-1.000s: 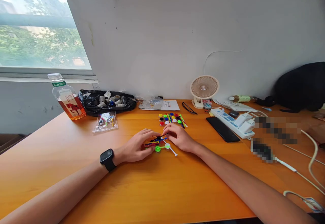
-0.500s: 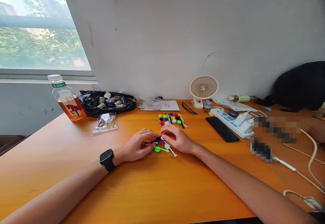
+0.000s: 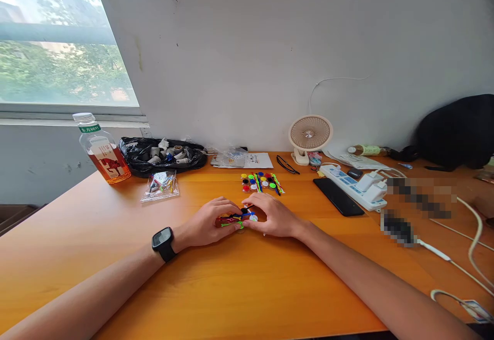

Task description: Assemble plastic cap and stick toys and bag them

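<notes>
Between my hands on the wooden table lies a small bunch of colourful plastic arrows with round discs [image 3: 230, 218], mixed blue, yellow, red, green, black and white. My left hand [image 3: 208, 220] curls round its left side, thumb low by a green arrow. From the right, my right hand [image 3: 275, 215] closes in with bent fingers and thumb round the white and black arrows [image 3: 252, 218]. Both thumbs come close together at the front. The fingers partly hide the bunch. Behind it, discs and arrows [image 3: 262, 182] are laid out in rows.
A drink bottle [image 3: 103, 149], a black plastic bag of grey pieces [image 3: 129, 162] and a clear zip bag [image 3: 160, 186] stand at the left. Further right are a small fan [image 3: 310, 134], glasses [image 3: 287, 165], a black phone [image 3: 337, 196] and a power strip [image 3: 349, 188] with cables.
My hands have drawn in round the bunch. The green and white arrows that stuck out in front are now turned or pulled in, mostly behind the fingers.
</notes>
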{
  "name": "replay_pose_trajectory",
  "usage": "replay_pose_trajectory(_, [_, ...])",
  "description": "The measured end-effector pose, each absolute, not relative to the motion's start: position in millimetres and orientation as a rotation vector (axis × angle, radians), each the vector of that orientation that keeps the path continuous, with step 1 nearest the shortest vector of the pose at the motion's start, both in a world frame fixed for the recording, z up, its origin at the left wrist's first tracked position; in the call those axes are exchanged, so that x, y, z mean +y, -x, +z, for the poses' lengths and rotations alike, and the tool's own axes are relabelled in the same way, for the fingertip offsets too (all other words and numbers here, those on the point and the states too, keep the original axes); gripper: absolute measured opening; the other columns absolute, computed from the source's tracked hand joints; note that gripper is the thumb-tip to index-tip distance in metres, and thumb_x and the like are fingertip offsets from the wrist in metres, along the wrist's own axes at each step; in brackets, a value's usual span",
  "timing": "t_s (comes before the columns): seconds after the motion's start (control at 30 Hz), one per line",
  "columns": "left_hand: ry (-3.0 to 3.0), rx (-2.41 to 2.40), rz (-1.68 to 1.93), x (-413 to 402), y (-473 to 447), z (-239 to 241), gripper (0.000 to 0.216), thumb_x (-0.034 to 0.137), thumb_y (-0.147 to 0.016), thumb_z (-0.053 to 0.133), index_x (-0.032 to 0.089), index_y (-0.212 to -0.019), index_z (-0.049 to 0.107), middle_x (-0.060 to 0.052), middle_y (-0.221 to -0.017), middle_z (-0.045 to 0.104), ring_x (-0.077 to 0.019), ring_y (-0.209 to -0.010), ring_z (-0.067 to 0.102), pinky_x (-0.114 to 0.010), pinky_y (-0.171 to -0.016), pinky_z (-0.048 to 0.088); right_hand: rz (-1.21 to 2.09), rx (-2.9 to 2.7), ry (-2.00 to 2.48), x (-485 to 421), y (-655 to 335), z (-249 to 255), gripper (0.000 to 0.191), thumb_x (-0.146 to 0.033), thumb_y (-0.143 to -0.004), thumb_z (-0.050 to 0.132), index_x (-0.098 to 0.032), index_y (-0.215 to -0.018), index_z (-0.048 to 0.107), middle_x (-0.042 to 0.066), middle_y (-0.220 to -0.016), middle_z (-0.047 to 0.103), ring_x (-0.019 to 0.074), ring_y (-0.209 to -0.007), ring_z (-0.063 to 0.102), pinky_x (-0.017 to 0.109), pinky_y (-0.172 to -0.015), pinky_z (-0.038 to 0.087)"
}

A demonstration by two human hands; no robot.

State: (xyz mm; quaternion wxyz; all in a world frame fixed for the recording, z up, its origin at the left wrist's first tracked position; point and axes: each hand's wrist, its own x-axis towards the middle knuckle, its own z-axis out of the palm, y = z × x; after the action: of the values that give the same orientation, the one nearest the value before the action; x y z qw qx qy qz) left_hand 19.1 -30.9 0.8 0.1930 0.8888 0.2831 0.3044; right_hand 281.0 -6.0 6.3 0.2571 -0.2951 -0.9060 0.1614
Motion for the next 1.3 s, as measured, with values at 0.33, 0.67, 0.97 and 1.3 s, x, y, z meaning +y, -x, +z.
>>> replay_pose_trajectory(0.33, [-2.533,0.767,0.808,-31.8,-20.0,3.5,0.030,0.039,-0.100,0.067,0.027,-0.127,0.071,-0.009,-0.120,0.075,-0.0248,-0.111,0.067,-0.038,-0.096,0.055,0.444,-2.496,0.796,-5.3,-280.2,3.4,0.045,-0.055,-0.100,0.064,-0.026,-0.133,0.068,0.010,-0.117,0.072,0.0277,-0.112,0.063,0.040,-0.097,0.049])
replay_pose_trajectory(0.67, [-2.599,0.946,0.844,-33.6,-23.8,4.6,0.036,0.043,-0.101,0.065,0.027,-0.132,0.066,-0.008,-0.115,0.074,-0.0260,-0.106,0.065,-0.042,-0.094,0.053,0.257,-2.349,0.853,-0.8,-269.3,3.5,0.038,-0.046,-0.110,0.045,-0.024,-0.134,0.064,0.012,-0.128,0.070,0.0299,-0.123,0.059,0.048,-0.107,0.043])
replay_pose_trajectory(0.97, [-2.558,0.985,0.933,-34.3,-20.5,7.4,0.036,0.038,-0.105,0.057,0.026,-0.138,0.061,-0.011,-0.128,0.069,-0.0282,-0.117,0.060,-0.045,-0.101,0.051,-0.058,-2.344,1.037,75.3,-228.8,10.4,0.038,-0.040,-0.109,0.046,-0.018,-0.132,0.067,0.017,-0.138,0.062,0.0319,-0.132,0.051,0.049,-0.115,0.041])
replay_pose_trajectory(1.3, [-2.453,1.077,1.047,-31.2,-15.7,5.2,0.027,0.036,-0.107,0.053,0.026,-0.131,0.062,-0.009,-0.124,0.070,-0.0273,-0.117,0.060,-0.044,-0.102,0.050,-0.096,-2.434,1.473,149.4,-163.9,23.4,0.056,-0.051,-0.110,0.031,-0.017,-0.130,0.071,0.018,-0.160,0.050,0.0440,-0.154,0.027,0.076,-0.122,0.013])
